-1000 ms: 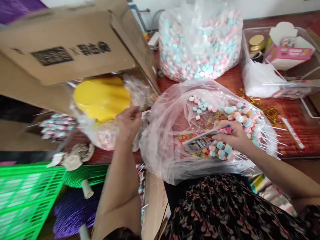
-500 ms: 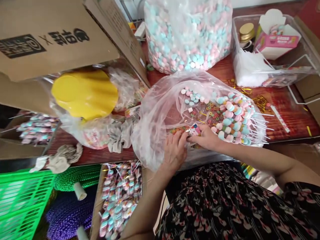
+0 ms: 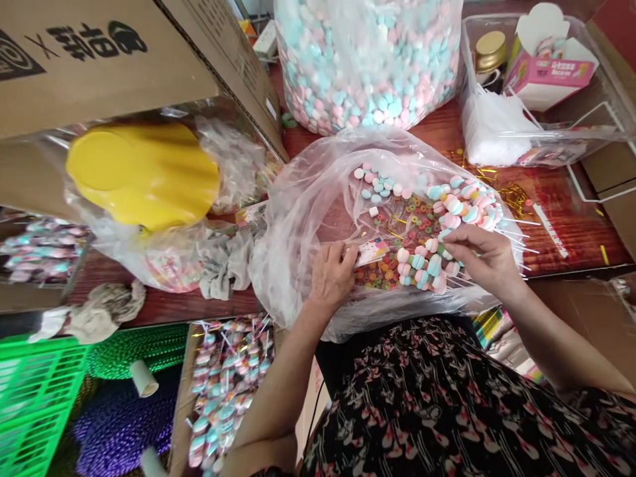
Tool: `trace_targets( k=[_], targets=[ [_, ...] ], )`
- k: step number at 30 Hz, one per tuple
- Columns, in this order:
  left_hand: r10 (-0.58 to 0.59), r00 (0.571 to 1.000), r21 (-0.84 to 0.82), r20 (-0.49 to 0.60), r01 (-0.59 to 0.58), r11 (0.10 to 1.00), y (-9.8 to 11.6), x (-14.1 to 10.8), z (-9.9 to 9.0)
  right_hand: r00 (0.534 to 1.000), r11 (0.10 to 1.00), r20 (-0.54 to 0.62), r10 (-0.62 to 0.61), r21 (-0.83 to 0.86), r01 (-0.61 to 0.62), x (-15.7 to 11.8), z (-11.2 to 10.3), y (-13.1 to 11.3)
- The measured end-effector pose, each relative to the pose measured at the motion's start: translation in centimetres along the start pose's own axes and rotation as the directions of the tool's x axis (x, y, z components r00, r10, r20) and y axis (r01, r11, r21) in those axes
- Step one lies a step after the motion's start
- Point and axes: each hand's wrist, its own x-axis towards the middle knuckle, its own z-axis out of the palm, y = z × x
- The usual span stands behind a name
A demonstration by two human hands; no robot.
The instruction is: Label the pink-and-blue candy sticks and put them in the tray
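My left hand (image 3: 334, 277) is closed on a small printed packet (image 3: 372, 250), white with coloured spots, its fingers over the packet's left end. My right hand (image 3: 489, 260) is at the pile of marshmallow skewers (image 3: 464, 202), fingertips pinched at the top of one marshmallow skewer (image 3: 433, 264). Pink, white and blue marshmallows are threaded with ring gummies on white sticks that point right. Loose marshmallows (image 3: 380, 185) and ring gummies (image 3: 382, 273) lie around on a clear plastic bag (image 3: 293, 218) spread over the table.
A big bag of marshmallows (image 3: 368, 73) stands behind. To its right is a clear bin (image 3: 541, 142) beside gold twist ties (image 3: 517, 199). A yellow tub (image 3: 144, 175) and large carton (image 3: 189, 73) occupy the left. Below sits a box of wrapped skewers (image 3: 233, 384).
My right hand has left the packet and moved right to the marshmallow skewers. My left hand keeps the packet, now lying flatter. The whole view has shifted slightly.
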Motion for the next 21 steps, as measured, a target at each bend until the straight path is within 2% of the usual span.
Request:
trace_targets(
  k=[4, 10, 14, 17, 21],
  targets=[
    [-0.071, 0.997, 0.112, 0.023, 0.068, 0.991, 0.8, 0.2, 0.0, 0.989, 0.973, 0.017, -0.146, -0.177, 0.147, -2.1, -0.6, 0.7],
    [0.003, 0.992, 0.128, 0.124, -0.019, 0.992, 2.5, -0.1, -2.0, 0.992, 0.947, -0.045, -0.121, -0.305, 0.101, -4.1, -2.7, 2.1],
    [-0.010, 0.990, 0.104, 0.139, -0.005, 0.995, 4.0, 0.3, -2.2, 0.988, 0.935, -0.016, -0.151, -0.326, 0.138, -5.1, -2.7, 2.4],
    [-0.019, 0.992, 0.089, 0.127, 0.008, 0.996, 4.0, 0.2, -1.6, 0.987, 0.917, 0.012, -0.163, -0.368, 0.156, -5.5, -2.2, 2.4],
    [-0.004, 1.000, 0.034, 0.023, 0.003, 0.999, 3.2, -0.5, -0.4, 0.982, 0.893, 0.022, -0.187, -0.413, 0.179, -6.1, -1.9, 3.1]
  ],
)
